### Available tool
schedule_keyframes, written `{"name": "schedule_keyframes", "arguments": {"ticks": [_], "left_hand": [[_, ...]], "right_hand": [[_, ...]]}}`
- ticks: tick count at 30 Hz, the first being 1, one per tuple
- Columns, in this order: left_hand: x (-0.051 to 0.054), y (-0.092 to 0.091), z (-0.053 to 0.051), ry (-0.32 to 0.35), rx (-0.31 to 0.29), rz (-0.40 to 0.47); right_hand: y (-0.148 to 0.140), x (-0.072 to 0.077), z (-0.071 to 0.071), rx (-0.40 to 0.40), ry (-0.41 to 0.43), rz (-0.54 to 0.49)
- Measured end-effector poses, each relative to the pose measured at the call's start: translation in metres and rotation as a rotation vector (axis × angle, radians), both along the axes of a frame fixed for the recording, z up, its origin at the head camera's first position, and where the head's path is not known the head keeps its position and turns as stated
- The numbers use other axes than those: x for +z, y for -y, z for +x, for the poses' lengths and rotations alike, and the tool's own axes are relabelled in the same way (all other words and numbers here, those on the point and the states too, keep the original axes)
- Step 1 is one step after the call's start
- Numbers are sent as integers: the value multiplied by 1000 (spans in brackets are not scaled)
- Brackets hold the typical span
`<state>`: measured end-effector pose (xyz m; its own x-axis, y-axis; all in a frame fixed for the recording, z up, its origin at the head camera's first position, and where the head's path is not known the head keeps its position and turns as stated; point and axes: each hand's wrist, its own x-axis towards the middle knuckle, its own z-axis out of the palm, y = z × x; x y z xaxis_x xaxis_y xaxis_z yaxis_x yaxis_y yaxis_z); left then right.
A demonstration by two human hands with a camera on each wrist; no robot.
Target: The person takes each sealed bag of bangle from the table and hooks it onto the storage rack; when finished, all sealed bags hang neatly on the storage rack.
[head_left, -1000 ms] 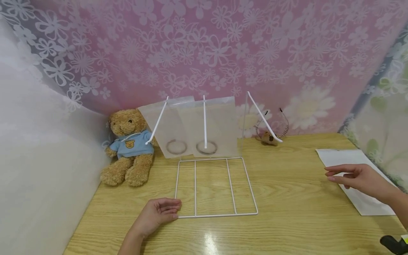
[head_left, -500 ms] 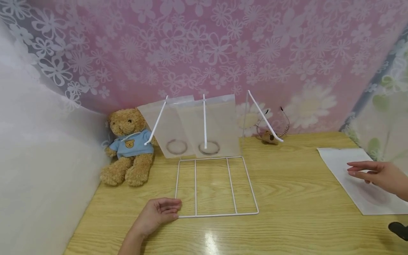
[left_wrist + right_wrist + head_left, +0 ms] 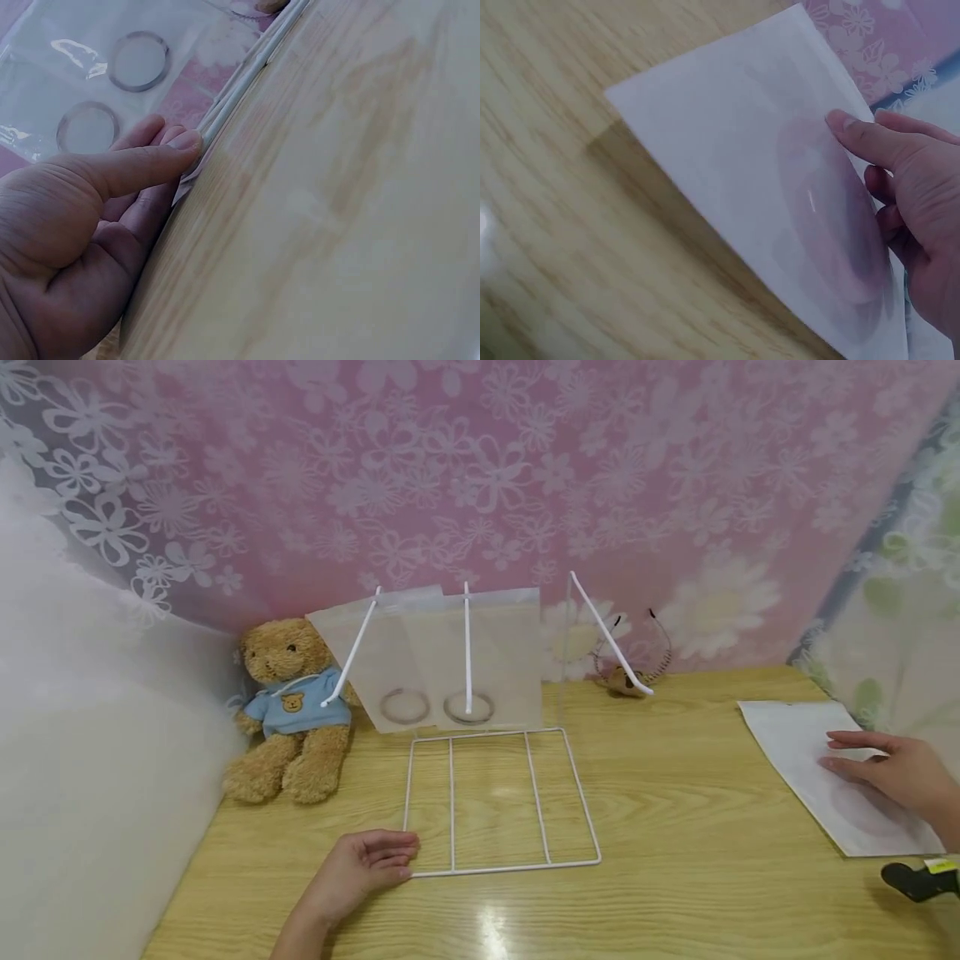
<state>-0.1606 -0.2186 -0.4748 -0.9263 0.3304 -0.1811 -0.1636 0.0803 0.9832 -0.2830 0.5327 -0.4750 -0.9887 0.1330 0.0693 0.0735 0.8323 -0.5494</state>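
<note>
A white wire display rack (image 3: 525,867) stands on the table, its three hooks pointing forward. Clear packets, each with a ring-shaped item inside, hang from the left hook (image 3: 352,647) and the middle hook (image 3: 468,647). No packet hangs on the right hook (image 3: 611,635). My left hand (image 3: 356,872) pinches the rack's front left corner between thumb and fingers. At the far right lies a white packet (image 3: 787,743) with a pinkish ring shape showing through. Over it is my right hand (image 3: 900,777), thumb and forefinger apart; the head view does not show whether they touch it.
A teddy bear (image 3: 292,718) in a blue top sits left of the rack. A headband (image 3: 628,681) lies behind the right hook. Near the right edge is a black handle-like object (image 3: 915,881). A floral curtain (image 3: 480,468) hangs behind the wooden table (image 3: 675,810).
My right hand has moved to the right, from the packet's left edge to over its middle. The left hand keeps its hold on the rack. The head view has shifted slightly.
</note>
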Motion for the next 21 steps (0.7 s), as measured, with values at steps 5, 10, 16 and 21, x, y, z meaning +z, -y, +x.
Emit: {"name": "schedule_keyframes", "arguments": {"ticks": [5,10,16,21], "left_hand": [[1,3,2,8,3,11],[2,5,4,8,2,13],[1,3,3,0,-4,14],[1,5,2,16,12,11]], "right_hand": [[6,0,0,-15,-15,69],[6,0,-1,-14,-24,45],[5,1,-4,-50,3,19],[8,1,-8,-76,36,15]]}}
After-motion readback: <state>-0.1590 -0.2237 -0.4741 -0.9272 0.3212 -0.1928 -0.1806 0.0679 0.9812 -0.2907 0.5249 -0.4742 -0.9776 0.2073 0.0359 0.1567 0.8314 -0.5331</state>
